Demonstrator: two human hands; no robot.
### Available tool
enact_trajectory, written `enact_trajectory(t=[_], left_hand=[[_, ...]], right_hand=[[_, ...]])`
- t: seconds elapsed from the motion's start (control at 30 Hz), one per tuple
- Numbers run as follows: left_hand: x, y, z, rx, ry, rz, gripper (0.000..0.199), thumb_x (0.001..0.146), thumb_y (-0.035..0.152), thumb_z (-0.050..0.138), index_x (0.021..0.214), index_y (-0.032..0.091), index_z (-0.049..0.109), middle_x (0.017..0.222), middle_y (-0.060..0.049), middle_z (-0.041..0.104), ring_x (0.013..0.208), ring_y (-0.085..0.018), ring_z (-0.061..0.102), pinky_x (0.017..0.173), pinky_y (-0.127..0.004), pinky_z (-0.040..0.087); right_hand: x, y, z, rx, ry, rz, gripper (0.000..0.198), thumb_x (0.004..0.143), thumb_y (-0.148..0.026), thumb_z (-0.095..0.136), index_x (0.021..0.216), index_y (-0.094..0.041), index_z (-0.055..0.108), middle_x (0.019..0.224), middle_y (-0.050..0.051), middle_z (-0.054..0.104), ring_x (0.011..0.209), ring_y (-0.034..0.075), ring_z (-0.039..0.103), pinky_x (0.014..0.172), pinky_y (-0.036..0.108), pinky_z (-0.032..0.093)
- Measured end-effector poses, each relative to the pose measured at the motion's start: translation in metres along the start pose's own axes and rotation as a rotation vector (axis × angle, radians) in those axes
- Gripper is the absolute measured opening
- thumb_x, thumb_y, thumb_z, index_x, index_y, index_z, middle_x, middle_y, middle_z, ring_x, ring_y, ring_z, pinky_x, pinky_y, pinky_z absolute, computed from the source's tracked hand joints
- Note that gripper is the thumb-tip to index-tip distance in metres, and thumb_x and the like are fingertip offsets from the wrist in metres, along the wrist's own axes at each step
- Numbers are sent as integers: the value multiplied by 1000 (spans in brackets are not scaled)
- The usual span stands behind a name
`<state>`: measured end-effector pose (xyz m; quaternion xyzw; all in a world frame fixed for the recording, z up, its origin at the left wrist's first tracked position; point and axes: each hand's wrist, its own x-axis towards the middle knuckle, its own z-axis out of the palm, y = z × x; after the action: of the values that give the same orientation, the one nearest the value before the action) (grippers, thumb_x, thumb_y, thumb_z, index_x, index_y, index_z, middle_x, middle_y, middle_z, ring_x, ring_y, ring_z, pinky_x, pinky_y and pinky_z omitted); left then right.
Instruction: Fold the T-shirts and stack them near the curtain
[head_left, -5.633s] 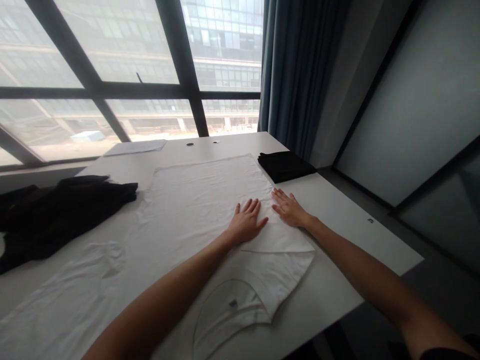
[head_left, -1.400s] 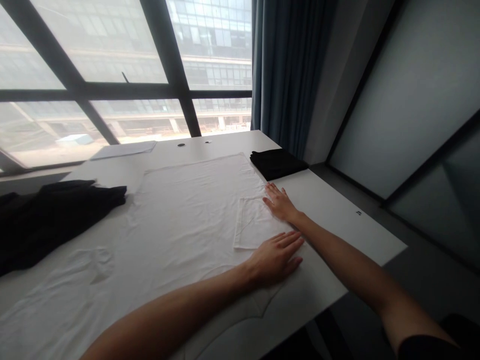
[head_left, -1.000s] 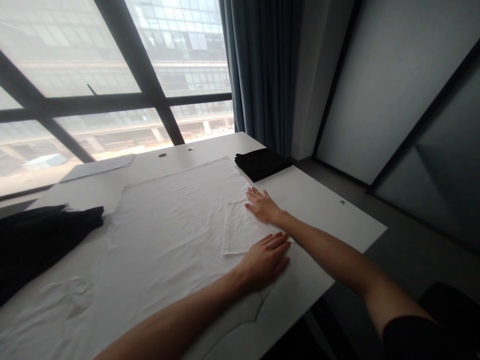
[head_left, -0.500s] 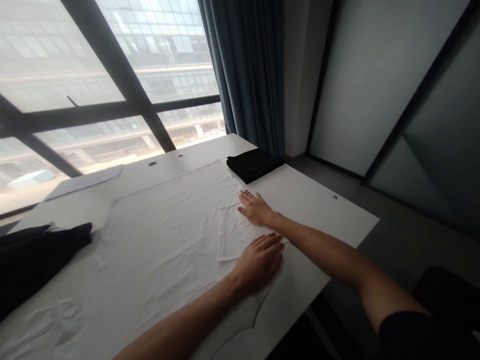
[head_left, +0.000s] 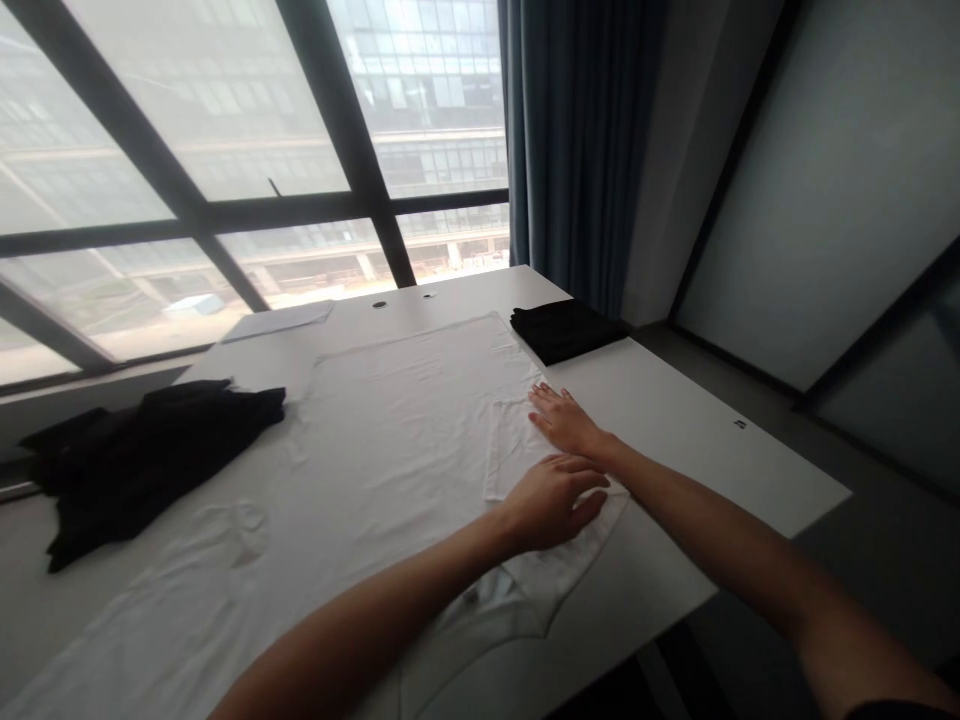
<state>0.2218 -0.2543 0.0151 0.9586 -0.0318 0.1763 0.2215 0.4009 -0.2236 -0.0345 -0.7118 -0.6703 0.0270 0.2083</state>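
A white T-shirt [head_left: 390, 430] lies spread on the white table, lightly wrinkled, with one sleeve [head_left: 506, 450] folded inward over its body. My right hand [head_left: 566, 418] rests flat on the shirt's edge at the upper end of that sleeve, fingers stretched out. Nearer to me, my left hand [head_left: 555, 500] is palm down over the lower part of the folded sleeve, its thumb apart from the fingers. It hides part of the sleeve, and whether it presses on the cloth I cannot tell. Neither hand grasps anything. The collar curve shows below my left forearm.
A folded black garment [head_left: 566, 330] sits beyond my right hand. On the left lies a crumpled black garment [head_left: 150, 440]. A white sheet [head_left: 277, 320] is near the window. The table [head_left: 750, 470] ends in a corner at the right; a blue curtain [head_left: 577, 150] hangs behind.
The view has turned left, showing more of the crumpled black garment. My left hand's thumb and fingers are further apart. My right hand stays at the folded sleeve's upper end.
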Motion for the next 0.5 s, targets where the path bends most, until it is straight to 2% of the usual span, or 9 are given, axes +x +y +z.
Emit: enact_trajectory(t=[0.1, 0.17, 0.27, 0.33, 0.43, 0.5], left_hand=[[-1, -7, -4, 16, 94, -71, 27, 102, 25, 49, 117, 20, 71, 122, -7, 73, 115, -21, 68, 106, -37, 51], [-4, -11, 0, 33, 121, -74, 29, 102, 26, 49, 121, 19, 70, 131, -8, 70, 124, -23, 64, 110, -39, 48], [-12, -15, 10, 46, 89, -12, 36, 102, 32, 52, 133, 18, 64, 150, -11, 55, 140, -25, 50, 118, -41, 41], [-15, -15, 16, 47, 76, 18, 40, 102, 35, 52, 139, 20, 59, 156, -10, 49, 144, -25, 45, 120, -44, 38], [-16, -13, 19, 21, 66, 58, 42, 103, 35, 49, 142, 21, 56, 154, -9, 51, 143, -24, 46, 120, -42, 38], [-16, -13, 21, 10, -5, 94, 44, 104, 36, 48, 144, 20, 55, 153, -9, 53, 143, -24, 46, 121, -41, 37]], right_hand=[[2, 0, 0, -23, 11, 9, 54, 105, -36, 36, 153, -12, 44, 163, 15, 36, 155, 24, 25, 123, 51, 20], [4, 2, 0, -34, 1, 10, 53, 105, -35, 37, 152, -12, 45, 163, 15, 37, 154, 24, 25, 124, 51, 19], [5, 8, 0, -15, -36, 13, 51, 105, -35, 39, 150, -13, 48, 162, 15, 39, 154, 25, 27, 123, 52, 21], [6, 14, -2, 32, -3, 27, 52, 105, -35, 39, 151, -12, 48, 162, 15, 39, 153, 25, 29, 123, 51, 22], [7, 22, -3, 113, 65, 33, 52, 104, -34, 40, 151, -12, 48, 161, 16, 39, 153, 25, 29, 123, 49, 23], [7, 25, -3, 143, 51, 17, 50, 104, -33, 42, 150, -14, 50, 160, 16, 41, 152, 25, 31, 123, 50, 25]])
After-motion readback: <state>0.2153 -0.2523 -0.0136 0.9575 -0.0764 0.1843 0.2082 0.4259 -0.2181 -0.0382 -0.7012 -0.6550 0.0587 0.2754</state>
